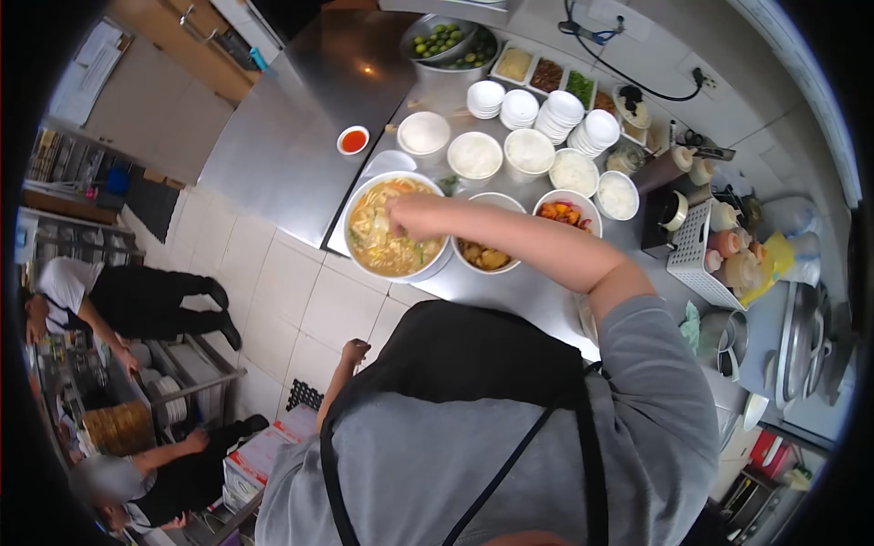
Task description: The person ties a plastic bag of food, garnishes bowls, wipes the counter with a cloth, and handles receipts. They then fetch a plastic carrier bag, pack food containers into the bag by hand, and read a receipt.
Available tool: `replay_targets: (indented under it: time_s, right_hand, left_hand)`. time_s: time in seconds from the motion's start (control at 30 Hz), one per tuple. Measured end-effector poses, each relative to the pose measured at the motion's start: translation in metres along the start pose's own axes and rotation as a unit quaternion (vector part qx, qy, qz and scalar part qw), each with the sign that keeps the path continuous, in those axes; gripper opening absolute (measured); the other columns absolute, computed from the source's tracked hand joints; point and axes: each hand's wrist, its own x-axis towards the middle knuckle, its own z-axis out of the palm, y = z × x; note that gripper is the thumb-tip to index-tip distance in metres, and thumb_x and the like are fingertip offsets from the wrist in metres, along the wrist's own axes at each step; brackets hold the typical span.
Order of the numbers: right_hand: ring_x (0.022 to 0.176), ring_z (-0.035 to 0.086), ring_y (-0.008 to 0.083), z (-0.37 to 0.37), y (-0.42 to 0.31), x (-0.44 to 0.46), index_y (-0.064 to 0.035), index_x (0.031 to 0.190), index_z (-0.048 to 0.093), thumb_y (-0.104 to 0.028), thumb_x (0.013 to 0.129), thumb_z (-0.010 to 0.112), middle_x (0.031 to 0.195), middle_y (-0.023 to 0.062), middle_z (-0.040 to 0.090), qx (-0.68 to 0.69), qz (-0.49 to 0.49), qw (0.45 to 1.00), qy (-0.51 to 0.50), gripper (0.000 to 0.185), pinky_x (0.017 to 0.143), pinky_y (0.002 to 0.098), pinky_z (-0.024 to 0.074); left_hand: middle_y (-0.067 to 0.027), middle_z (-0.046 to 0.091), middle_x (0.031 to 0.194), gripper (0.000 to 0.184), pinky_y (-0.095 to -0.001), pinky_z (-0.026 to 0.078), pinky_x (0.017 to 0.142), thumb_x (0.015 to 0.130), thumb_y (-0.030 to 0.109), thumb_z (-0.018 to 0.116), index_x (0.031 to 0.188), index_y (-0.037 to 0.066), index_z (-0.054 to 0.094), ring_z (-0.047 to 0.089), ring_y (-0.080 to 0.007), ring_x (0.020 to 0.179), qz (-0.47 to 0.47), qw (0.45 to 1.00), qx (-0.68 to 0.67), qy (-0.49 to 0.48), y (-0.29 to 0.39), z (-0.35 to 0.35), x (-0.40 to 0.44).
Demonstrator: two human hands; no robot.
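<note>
Over a large white bowl of yellow-orange noodle soup (pixel 378 246), my right hand (pixel 412 217) is lowered with its fingers pressed together at the food; what they hold is too small to make out. My left hand (pixel 357 350) hangs low beside my body, away from the counter, its fingers curled. Right of the soup stands a bowl of browned chunks (pixel 485 258), partly under my forearm. Beyond it is a bowl of orange and red pieces (pixel 563 215). Several white bowls of rice (pixel 475 156) stand behind.
Stacked small white dishes (pixel 520 107) and topping trays (pixel 546 75) line the counter's back. A red sauce dish (pixel 352 140) sits on the steel counter (pixel 300 136). A white basket of bottles (pixel 706 250) is at the right. Two people (pixel 137 300) work at the far left.
</note>
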Motion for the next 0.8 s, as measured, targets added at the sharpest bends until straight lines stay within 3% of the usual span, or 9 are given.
replay_targets:
  time_s: [0.13,0.2,0.23,0.33,0.37,0.4,0.47,0.63,0.8]
  right_hand:
    - [0.073,0.058,0.0281,-0.028,0.021,-0.012,-0.0077,0.079,0.064,-0.003,0.063,0.058,0.076,0.0115,0.061,0.068,-0.040,0.996,0.052,0.018,0.066,0.0345,0.0460]
    - [0.073,0.059,0.0253,-0.053,0.059,-0.015,-0.0082,0.082,0.064,-0.005,0.060,0.063,0.076,0.0103,0.061,0.087,-0.209,0.963,0.146,0.023,0.067,0.0325,0.0457]
    - [0.079,0.056,0.0220,-0.069,0.090,-0.017,-0.0102,0.082,0.065,-0.008,0.062,0.065,0.094,0.0099,0.059,0.177,-0.108,0.970,0.125,0.020,0.068,0.0325,0.0459]
    - [0.060,0.057,0.0212,-0.147,0.195,-0.023,-0.0057,0.074,0.064,-0.021,0.065,0.062,0.065,0.0108,0.060,-0.055,0.140,0.974,0.170,0.018,0.059,0.0329,0.0456]
    - [0.068,0.060,0.0226,-0.148,0.262,-0.024,-0.0041,0.070,0.063,-0.018,0.067,0.059,0.075,0.0131,0.062,-0.090,0.258,0.945,0.180,0.014,0.060,0.0332,0.0463]
    - [0.075,0.060,0.0262,-0.186,0.198,-0.066,-0.0030,0.077,0.063,-0.019,0.067,0.059,0.083,0.0135,0.062,-0.070,0.298,0.920,0.245,0.019,0.065,0.0357,0.0470]
    - [0.082,0.059,0.0292,-0.168,0.299,-0.055,-0.0023,0.084,0.062,-0.023,0.064,0.063,0.087,0.0153,0.061,-0.088,0.402,0.857,0.309,0.029,0.071,0.0377,0.0468]
    - [0.086,0.058,0.0311,-0.140,0.325,-0.045,-0.0049,0.089,0.062,-0.027,0.059,0.069,0.088,0.0168,0.061,-0.128,0.388,0.866,0.288,0.039,0.074,0.0392,0.0471]
    - [0.082,0.058,0.0310,-0.152,0.352,-0.046,-0.0071,0.088,0.062,-0.026,0.057,0.070,0.087,0.0148,0.061,-0.106,0.418,0.833,0.347,0.038,0.071,0.0397,0.0473]
  left_hand:
    - [-0.0097,0.061,0.065,0.023,-0.0274,0.046,0.047,0.070,0.023,0.064,0.084,0.004,0.061,0.059,-0.0164,0.051,-0.012,0.997,-0.073,-0.002,0.002,0.000,0.027]
    - [-0.0100,0.062,0.067,0.023,-0.0275,0.046,0.048,0.070,0.022,0.065,0.084,0.005,0.061,0.059,-0.0160,0.052,-0.034,0.997,-0.068,0.000,0.027,-0.007,0.016]
    - [-0.0101,0.062,0.067,0.022,-0.0276,0.046,0.048,0.071,0.022,0.064,0.084,0.004,0.061,0.059,-0.0159,0.052,-0.026,0.996,-0.078,0.016,0.037,-0.009,0.014]
    - [-0.0103,0.062,0.066,0.022,-0.0280,0.045,0.049,0.071,0.021,0.064,0.084,0.003,0.061,0.058,-0.0159,0.052,-0.001,0.994,-0.103,0.039,0.043,-0.008,0.014]
    - [-0.0104,0.061,0.066,0.022,-0.0282,0.045,0.049,0.071,0.021,0.064,0.083,0.003,0.061,0.058,-0.0159,0.052,0.017,0.992,-0.118,0.045,0.040,-0.006,0.011]
    - [-0.0104,0.061,0.066,0.022,-0.0282,0.045,0.049,0.071,0.021,0.064,0.083,0.003,0.061,0.058,-0.0159,0.052,0.016,0.992,-0.118,0.046,0.036,-0.004,0.009]
    - [-0.0105,0.061,0.066,0.022,-0.0280,0.045,0.050,0.071,0.021,0.064,0.083,0.002,0.060,0.058,-0.0165,0.053,0.005,0.997,-0.073,0.026,0.027,-0.001,0.002]
    - [-0.0093,0.061,0.064,0.023,-0.0287,0.046,0.045,0.071,0.022,0.065,0.082,0.003,0.061,0.058,-0.0167,0.050,0.087,0.995,0.052,0.025,0.011,-0.004,-0.017]
    - [-0.0085,0.060,0.064,0.022,-0.0276,0.045,0.041,0.071,0.021,0.064,0.083,0.003,0.060,0.058,-0.0153,0.050,-0.029,0.997,-0.059,0.046,0.009,-0.011,-0.014]
